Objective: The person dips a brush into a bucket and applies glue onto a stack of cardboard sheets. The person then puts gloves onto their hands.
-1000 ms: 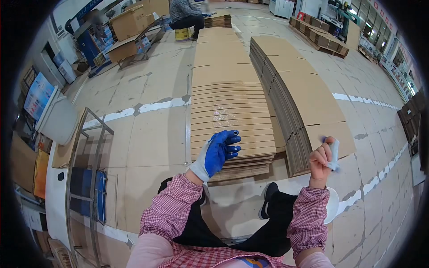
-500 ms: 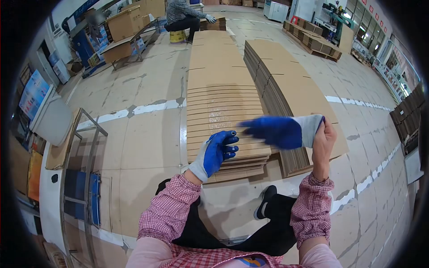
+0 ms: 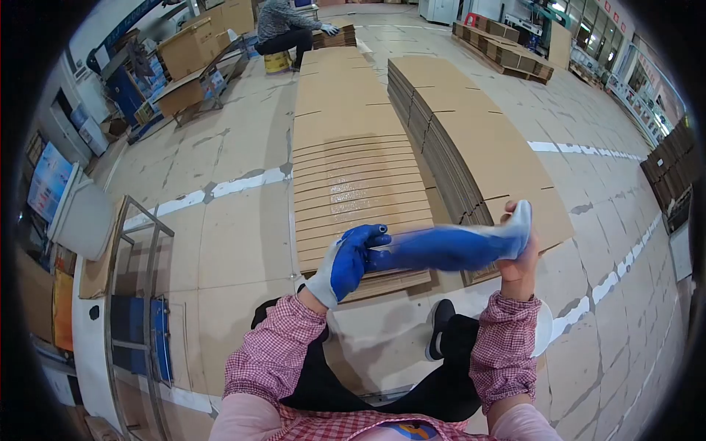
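A single head-worn fisheye camera looks forward and steeply down from close above the person's raised hands and lap, taking in cardboard stacks (image 3: 353,169) and workshop floor (image 3: 235,242) beyond.

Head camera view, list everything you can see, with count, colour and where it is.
Loose glove: one, blue and white, stretched between both hands.
Flattened cardboard rows: two, brown, on the floor ahead.
Floor line: one, white, crossing the floor.
Metal rack: one, grey, left.
Seated person: one, grey top, far end.
Cardboard boxes: several, brown, upper left.
Left hand: blue glove on, gripping the loose glove's fingers.
Right hand: bare, holding its cuff.
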Tool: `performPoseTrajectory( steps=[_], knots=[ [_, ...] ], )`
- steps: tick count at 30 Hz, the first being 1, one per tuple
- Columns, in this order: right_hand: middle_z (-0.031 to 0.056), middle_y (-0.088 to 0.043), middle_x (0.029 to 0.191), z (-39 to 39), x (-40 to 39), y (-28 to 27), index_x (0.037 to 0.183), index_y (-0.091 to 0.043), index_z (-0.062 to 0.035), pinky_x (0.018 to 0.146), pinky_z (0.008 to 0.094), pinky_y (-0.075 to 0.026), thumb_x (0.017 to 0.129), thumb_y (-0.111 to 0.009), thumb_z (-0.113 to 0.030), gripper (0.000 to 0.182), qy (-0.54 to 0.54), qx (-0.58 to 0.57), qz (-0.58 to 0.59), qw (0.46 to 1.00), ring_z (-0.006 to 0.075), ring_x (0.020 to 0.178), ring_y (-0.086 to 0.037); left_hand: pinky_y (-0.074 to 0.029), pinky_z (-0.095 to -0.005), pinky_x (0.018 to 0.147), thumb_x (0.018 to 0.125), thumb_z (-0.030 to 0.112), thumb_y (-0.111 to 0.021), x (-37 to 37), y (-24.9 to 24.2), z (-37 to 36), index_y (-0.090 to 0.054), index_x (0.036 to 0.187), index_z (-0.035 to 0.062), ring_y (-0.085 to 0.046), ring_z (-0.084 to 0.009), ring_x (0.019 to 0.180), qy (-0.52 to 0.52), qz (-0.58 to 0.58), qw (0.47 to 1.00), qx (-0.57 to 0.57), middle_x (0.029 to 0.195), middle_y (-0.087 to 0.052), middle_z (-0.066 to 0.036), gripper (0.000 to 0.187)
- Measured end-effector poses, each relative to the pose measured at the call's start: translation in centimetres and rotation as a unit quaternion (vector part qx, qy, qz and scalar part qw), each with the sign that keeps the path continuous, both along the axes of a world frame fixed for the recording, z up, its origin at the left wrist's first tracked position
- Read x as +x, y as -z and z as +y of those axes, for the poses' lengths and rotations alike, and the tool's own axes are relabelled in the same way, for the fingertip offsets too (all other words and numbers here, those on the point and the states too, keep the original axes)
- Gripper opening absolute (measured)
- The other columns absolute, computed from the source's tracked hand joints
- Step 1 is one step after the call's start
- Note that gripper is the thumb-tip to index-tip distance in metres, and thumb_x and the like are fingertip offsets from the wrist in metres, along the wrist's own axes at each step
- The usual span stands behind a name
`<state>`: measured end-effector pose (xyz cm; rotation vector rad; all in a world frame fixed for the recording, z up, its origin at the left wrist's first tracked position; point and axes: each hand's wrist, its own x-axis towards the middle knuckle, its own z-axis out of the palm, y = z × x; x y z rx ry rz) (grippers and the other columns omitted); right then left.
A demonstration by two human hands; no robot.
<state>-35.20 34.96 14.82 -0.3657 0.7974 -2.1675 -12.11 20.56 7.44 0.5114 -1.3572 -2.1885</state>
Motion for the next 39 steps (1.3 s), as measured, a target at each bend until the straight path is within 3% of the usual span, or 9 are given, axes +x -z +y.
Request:
performPoseTrajectory(
  steps=[2, 4, 11, 14, 27, 31, 34, 38, 39],
  knots=[
    [0.0015, -0.043, 0.066, -0.1, -1.7, 2.1, 0.112, -0.048, 0.0033, 0.053, 0.0273, -0.041, 0.089, -0.046, -0.031, 0.042, -0.264, -0.243, 0.128, 0.925, 0.0119, 0.053, -0.044, -0.047, -0.0316, 0.078, 0.091, 0.03, -0.045, -0.1, -0.2, 0.2, -0.054, 0.115, 0.008, -0.058, -0.0179, 0.087, 0.011, 0.0, 0.999, 0.052, 0.104, -0.058, -0.006, 0.033],
    [0.0009, -0.041, 0.064, 0.1, -1.2, 2.3, 0.112, -0.046, 0.0051, 0.052, 0.0266, -0.041, 0.089, -0.047, -0.032, 0.043, -0.237, -0.214, 0.12, 0.94, 0.0116, 0.051, -0.042, -0.047, -0.0315, 0.078, 0.092, 0.028, -0.045, -0.1, -0.6, 0.5, -0.053, 0.115, 0.0073, -0.058, -0.0179, 0.087, 0.031, 0.0, 0.987, 0.159, 0.104, -0.058, -0.007, 0.032],
    [0.0027, -0.047, 0.067, 0.3, -1.3, 3.7, 0.11, -0.044, 0.0076, 0.053, 0.0258, -0.044, 0.086, -0.051, -0.035, 0.05, -0.171, -0.039, 0.156, 0.972, 0.0127, 0.05, -0.045, -0.047, -0.0314, 0.078, 0.093, 0.029, -0.043, -0.5, -0.6, 1.5, -0.052, 0.117, 0.0073, -0.058, -0.0181, 0.087, 0.055, -0.01, 0.987, 0.149, 0.105, -0.058, -0.007, 0.034],
    [0.0195, -0.054, 0.1, 1.1, 0.4, 4.6, 0.122, -0.04, 0.0013, 0.065, 0.0304, -0.048, 0.085, -0.045, -0.048, 0.062, -0.092, -0.011, 0.286, 0.954, 0.0172, 0.06, -0.052, -0.047, -0.0315, 0.078, 0.093, 0.03, -0.042, -0.4, -0.7, 1.4, -0.051, 0.118, 0.0077, -0.058, -0.0186, 0.088, 0.064, -0.014, 0.988, 0.138, 0.107, -0.058, -0.007, 0.035],
    [0.0044, -0.059, 0.074, -0.8, 4.4, 7.2, 0.094, -0.058, -0.0059, 0.056, 0.025, -0.046, 0.088, -0.056, -0.023, 0.018, -0.025, 0.127, 0.231, 0.964, 0.0134, 0.06, -0.057, -0.044, -0.0341, 0.087, 0.093, 0.036, -0.041, -0.7, -0.9, 4.4, -0.039, 0.13, 0.0104, -0.052, -0.0201, 0.104, 0.154, -0.052, 0.979, 0.12, 0.123, -0.048, -0.007, 0.045],
    [0.0027, -0.059, 0.068, -1.0, 5.1, 6.4, 0.089, -0.06, -0.004, 0.054, 0.0232, -0.043, 0.087, -0.057, -0.023, 0.019, -0.062, 0.203, 0.468, 0.858, 0.0103, 0.06, -0.056, -0.043, -0.033, 0.088, 0.093, 0.036, -0.042, -1.2, 0.0, 5.0, -0.037, 0.131, 0.0095, -0.05, -0.0187, 0.107, 0.187, -0.035, 0.962, 0.196, 0.125, -0.046, -0.007, 0.046],
    [0.0015, -0.06, 0.07, -2.3, 5.8, 6.9, 0.087, -0.063, -0.0028, 0.054, 0.021, -0.042, 0.088, -0.055, -0.017, 0.016, 0.081, 0.329, 0.721, 0.605, 0.0073, 0.061, -0.054, -0.044, -0.029, 0.083, 0.093, 0.035, -0.044, -1.6, 1.1, 4.8, -0.038, 0.128, 0.0087, -0.05, -0.0158, 0.104, 0.2, 0.003, 0.96, 0.196, 0.12, -0.048, -0.005, 0.045],
    [0.004, -0.062, 0.074, -3.5, 5.4, 4.5, 0.092, -0.061, -0.0005, 0.056, 0.0244, -0.046, 0.085, -0.055, -0.013, 0.016, -0.039, 0.284, 0.576, 0.765, 0.0093, 0.062, -0.057, -0.045, -0.0211, 0.068, 0.091, 0.033, -0.049, -2.3, 1.5, 4.3, -0.042, 0.119, 0.0073, -0.054, -0.0101, 0.088, 0.179, 0.046, 0.974, 0.13, 0.103, -0.053, -0.003, 0.039],
    [0.004, -0.062, 0.074, -3.6, 5.2, 4.3, 0.092, -0.061, -0.0005, 0.056, 0.0244, -0.046, 0.085, -0.055, -0.013, 0.016, -0.041, 0.284, 0.578, 0.764, 0.0093, 0.062, -0.057, -0.045, -0.0197, 0.062, 0.09, 0.032, -0.051, -2.5, 0.8, 4.5, -0.044, 0.116, 0.0064, -0.055, -0.0092, 0.082, 0.167, 0.036, 0.977, 0.131, 0.098, -0.054, -0.003, 0.037]
  ],
)
